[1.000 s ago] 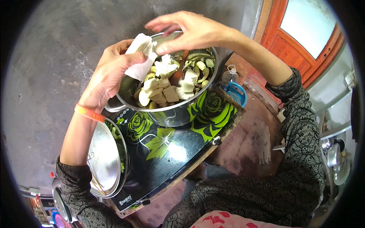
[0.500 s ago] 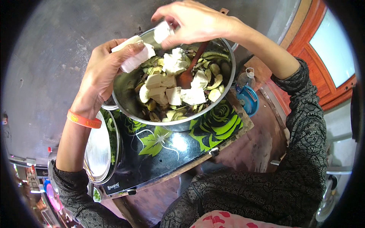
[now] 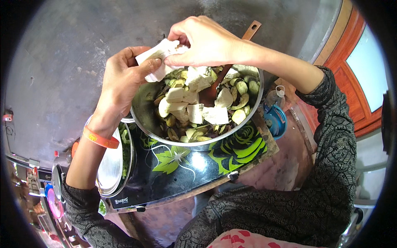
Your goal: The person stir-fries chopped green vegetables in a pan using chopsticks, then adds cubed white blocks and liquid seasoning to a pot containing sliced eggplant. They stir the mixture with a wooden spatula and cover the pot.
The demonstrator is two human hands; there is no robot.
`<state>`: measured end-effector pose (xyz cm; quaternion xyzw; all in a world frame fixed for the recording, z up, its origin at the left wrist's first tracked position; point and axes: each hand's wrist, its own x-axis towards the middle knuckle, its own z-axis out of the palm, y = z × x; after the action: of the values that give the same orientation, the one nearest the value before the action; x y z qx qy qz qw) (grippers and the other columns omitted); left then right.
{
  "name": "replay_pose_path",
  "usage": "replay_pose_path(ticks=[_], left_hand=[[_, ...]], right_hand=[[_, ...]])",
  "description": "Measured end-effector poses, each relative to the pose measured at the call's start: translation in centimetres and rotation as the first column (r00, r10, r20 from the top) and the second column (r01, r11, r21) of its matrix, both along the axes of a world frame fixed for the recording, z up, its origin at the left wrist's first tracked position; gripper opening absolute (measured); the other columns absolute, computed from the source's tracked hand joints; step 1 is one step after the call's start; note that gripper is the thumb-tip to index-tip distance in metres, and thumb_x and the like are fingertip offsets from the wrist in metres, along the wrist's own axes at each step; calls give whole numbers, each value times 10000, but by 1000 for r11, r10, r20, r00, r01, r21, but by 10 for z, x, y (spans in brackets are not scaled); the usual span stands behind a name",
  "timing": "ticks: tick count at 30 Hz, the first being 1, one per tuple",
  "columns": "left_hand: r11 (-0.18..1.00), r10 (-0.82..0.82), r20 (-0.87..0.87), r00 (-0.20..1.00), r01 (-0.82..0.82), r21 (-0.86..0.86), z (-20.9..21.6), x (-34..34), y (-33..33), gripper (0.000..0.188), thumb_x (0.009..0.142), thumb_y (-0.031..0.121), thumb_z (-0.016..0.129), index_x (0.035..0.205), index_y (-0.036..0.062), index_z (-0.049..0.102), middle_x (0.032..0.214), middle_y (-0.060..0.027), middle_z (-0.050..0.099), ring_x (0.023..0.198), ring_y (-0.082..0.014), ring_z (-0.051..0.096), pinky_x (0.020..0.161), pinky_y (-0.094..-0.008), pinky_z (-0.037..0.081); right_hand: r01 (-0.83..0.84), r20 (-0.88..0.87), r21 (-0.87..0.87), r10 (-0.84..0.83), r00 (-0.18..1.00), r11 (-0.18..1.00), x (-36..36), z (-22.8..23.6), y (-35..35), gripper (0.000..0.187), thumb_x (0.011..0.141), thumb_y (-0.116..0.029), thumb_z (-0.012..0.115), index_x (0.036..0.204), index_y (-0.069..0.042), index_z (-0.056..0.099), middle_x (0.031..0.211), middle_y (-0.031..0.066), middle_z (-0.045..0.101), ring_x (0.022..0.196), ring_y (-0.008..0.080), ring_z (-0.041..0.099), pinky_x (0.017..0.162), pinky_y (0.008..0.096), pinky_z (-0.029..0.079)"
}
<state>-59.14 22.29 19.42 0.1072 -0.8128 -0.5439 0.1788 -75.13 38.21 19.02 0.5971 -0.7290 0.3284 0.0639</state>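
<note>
Over the left part of a steel pot [image 3: 198, 143], my left hand [image 3: 122, 76] grips a white block of tofu [image 3: 153, 58], thumb on its near face. My right hand [image 3: 209, 43] pinches the same block's right end, where the surface is ragged and crumbly. Below them, the pot holds sliced eggplant [image 3: 238, 116] with several tofu chunks [image 3: 216, 115] lying on top. A brown spatula [image 3: 210, 94] stands slanted in the food; its handle passes behind my right wrist and leans past the far rim.
The pot rests on a black glass stove [image 3: 173, 186] with green leaf patterns. To its left, a round metal lid [image 3: 108, 171] partly covers a container of green vegetables [image 3: 125, 153]. A blue bucket [image 3: 278, 120] and a clear plastic jug [image 3: 273, 97] stand at the right, near an orange-brown door [image 3: 351, 66].
My right hand has come down and left, from holding a white piece apart to pinching the tofu block's end. My left hand keeps its hold. The view has shifted slightly.
</note>
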Motion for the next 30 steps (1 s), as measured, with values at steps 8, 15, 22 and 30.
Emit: replay_pose_path(ticks=[8,15,22,30], left_hand=[[992,-64,16,998,66,-112,4,-3,-4,640,821,107,824,1380,-27,543,1099,-131,697,964,-182,682,837,-311,578],[946,-71,-80,994,42,-320,4,0,17,707,773,-2,814,1406,-41,501,1131,-149,687,993,-202,682,825,-304,587],[950,-51,26,998,57,-306,2,-1,16,645,715,76,767,1300,-116,574,947,-201,743,826,-186,735,738,-291,593],[859,-12,65,998,43,-511,-2,8,4,631,850,215,822,1365,-38,560,1163,-146,694,930,-172,697,686,-287,612]], right_hand=[[-198,-74,64,202,977,978,0,13,13,532,854,-274,789,1295,-24,626,1086,153,726,1012,221,707,822,343,582],[-378,364,66,330,871,924,2,1,2,431,905,-262,776,1205,33,679,1062,113,734,987,146,673,873,304,553],[-215,58,-6,215,975,977,9,3,6,392,771,-218,761,1051,54,723,850,169,747,782,212,743,720,334,596],[-15,-252,172,59,966,985,2,11,14,309,804,-215,731,980,39,753,838,228,732,790,329,740,764,407,585]])
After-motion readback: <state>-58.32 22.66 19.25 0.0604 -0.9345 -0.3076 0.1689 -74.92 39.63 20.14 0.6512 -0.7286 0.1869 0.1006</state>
